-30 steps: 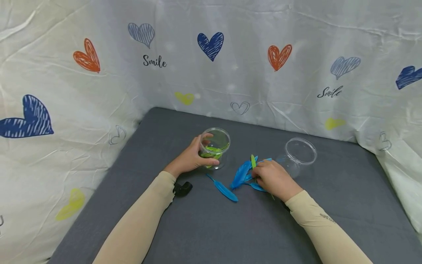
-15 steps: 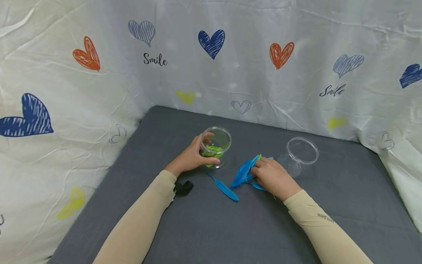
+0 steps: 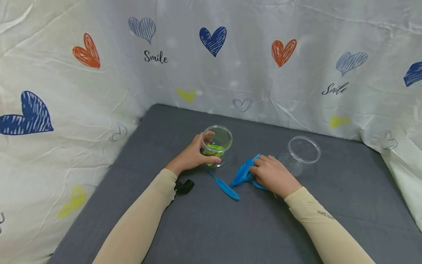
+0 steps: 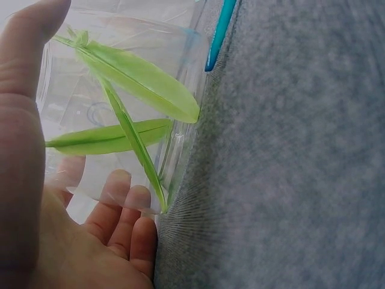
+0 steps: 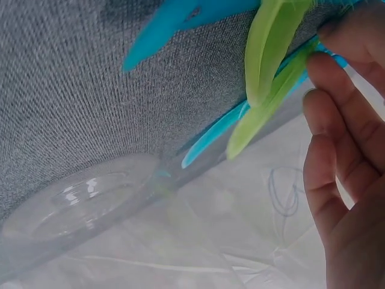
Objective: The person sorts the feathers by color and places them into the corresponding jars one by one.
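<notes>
My left hand (image 3: 194, 154) grips a clear plastic jar (image 3: 225, 161) that stands upright on the grey cloth, thumb in front and fingers behind. Several green feathers (image 4: 135, 81) lie inside it, seen through the wall in the left wrist view. Over a small pile of blue feathers (image 3: 242, 173), my right hand (image 3: 275, 176) has its thumb and index finger together on a green feather (image 5: 271, 108). Another green feather (image 5: 267, 54) lies beside it in the right wrist view. The fingertips are hidden from the head view.
A second clear jar (image 3: 300, 161) stands right of the pile, behind my right hand. One blue feather (image 3: 226, 189) lies apart, between my hands. A white curtain (image 3: 250, 73) printed with hearts hangs behind and left of the grey table (image 3: 211, 227).
The green feather tip above my right fingers has slipped out of sight in the head view as that hand shifts slightly over the pile. My left hand keeps its hold on the jar.
</notes>
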`<state>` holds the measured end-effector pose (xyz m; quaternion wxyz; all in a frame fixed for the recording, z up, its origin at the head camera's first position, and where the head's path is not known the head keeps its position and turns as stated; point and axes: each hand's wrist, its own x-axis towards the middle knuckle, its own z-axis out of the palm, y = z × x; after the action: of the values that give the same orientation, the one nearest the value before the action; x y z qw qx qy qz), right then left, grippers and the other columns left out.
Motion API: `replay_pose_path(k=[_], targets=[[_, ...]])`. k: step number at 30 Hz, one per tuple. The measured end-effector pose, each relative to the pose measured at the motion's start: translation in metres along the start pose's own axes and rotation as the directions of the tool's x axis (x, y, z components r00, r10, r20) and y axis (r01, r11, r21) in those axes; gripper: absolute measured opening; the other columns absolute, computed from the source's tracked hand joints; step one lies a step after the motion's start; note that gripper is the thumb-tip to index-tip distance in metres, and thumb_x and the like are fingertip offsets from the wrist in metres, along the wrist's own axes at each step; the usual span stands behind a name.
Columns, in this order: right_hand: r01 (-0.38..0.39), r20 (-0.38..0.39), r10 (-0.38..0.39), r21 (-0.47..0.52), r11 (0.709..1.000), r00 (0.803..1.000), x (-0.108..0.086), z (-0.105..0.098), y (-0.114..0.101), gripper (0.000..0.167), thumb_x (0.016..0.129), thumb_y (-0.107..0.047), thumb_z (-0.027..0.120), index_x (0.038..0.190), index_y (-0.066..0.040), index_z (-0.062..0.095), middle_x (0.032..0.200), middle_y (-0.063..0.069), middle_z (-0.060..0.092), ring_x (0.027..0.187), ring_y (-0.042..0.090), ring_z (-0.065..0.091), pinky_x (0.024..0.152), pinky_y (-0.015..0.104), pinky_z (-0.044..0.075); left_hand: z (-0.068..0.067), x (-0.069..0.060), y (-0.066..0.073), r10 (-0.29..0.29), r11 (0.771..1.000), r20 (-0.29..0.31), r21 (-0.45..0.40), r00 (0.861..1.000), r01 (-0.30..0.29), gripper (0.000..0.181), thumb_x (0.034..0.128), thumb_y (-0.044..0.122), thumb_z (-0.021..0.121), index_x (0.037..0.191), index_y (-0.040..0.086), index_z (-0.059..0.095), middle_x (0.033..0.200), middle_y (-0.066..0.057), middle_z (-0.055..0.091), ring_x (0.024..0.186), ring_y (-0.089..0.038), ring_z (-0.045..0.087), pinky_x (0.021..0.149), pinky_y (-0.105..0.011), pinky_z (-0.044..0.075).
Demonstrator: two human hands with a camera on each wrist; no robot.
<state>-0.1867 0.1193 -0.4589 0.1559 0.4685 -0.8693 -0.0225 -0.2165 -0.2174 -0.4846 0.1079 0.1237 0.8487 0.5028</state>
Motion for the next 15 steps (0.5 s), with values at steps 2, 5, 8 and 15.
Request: replay_pose_path(k=[2, 5, 8, 15], targets=[[0.006, -0.007, -0.006, 0.002, 1.0, 1.0, -0.0001, 0.0008, 0.0007, 0.027, 0.094, -0.002, 0.077, 0.076, -0.02, 0.072, 0.07, -0.002, 0.046, 0.071, 0.015, 0.034, 0.068, 0.031, 0.027, -0.0001, 0.0004, -0.0003, -0.001, 1.0, -0.001, 0.005, 1.0, 0.001, 0.1, 0.0847, 0.059, 0.089, 0.163, 0.043, 0.03, 0.161, -0.007, 0.036, 0.148, -0.027, 0.043, 0.118, -0.062, 0.041], [0.006, -0.015, -0.005, 0.016, 1.0, 1.0, -0.0006, 0.0015, 0.0016, 0.027, 0.093, -0.001, 0.078, 0.076, -0.02, 0.069, 0.071, -0.002, 0.046, 0.071, 0.015, 0.035, 0.068, 0.032, 0.029, -0.0002, 0.0005, 0.0, -0.004, 1.0, -0.001, 0.008, 1.0, 0.004, 0.099, 0.0845, 0.06, 0.089, 0.162, 0.044, 0.03, 0.162, -0.007, 0.036, 0.149, -0.027, 0.043, 0.118, -0.061, 0.041], [-0.007, -0.02, 0.008, 0.036, 0.999, 1.0, -0.0011, 0.0007, 0.0028, 0.025, 0.094, -0.002, 0.078, 0.078, -0.019, 0.068, 0.074, -0.002, 0.049, 0.072, 0.015, 0.036, 0.068, 0.031, 0.033, -0.0001, 0.0002, 0.0012, -0.003, 1.0, 0.002, 0.008, 1.0, 0.003, 0.099, 0.0847, 0.06, 0.089, 0.162, 0.045, 0.029, 0.162, -0.007, 0.036, 0.15, -0.028, 0.043, 0.118, -0.061, 0.041], [-0.054, -0.05, 0.061, 0.14, 0.989, 0.997, 0.0005, -0.0068, 0.0068, 0.016, 0.095, -0.003, 0.073, 0.086, -0.016, 0.068, 0.081, -0.002, 0.056, 0.076, 0.015, 0.046, 0.069, 0.03, 0.043, 0.0005, -0.0013, 0.0027, 0.0, 1.0, -0.005, 0.01, 1.0, 0.0, 0.098, 0.0849, 0.058, 0.09, 0.162, 0.045, 0.03, 0.162, -0.007, 0.036, 0.151, -0.027, 0.042, 0.12, -0.062, 0.04]])
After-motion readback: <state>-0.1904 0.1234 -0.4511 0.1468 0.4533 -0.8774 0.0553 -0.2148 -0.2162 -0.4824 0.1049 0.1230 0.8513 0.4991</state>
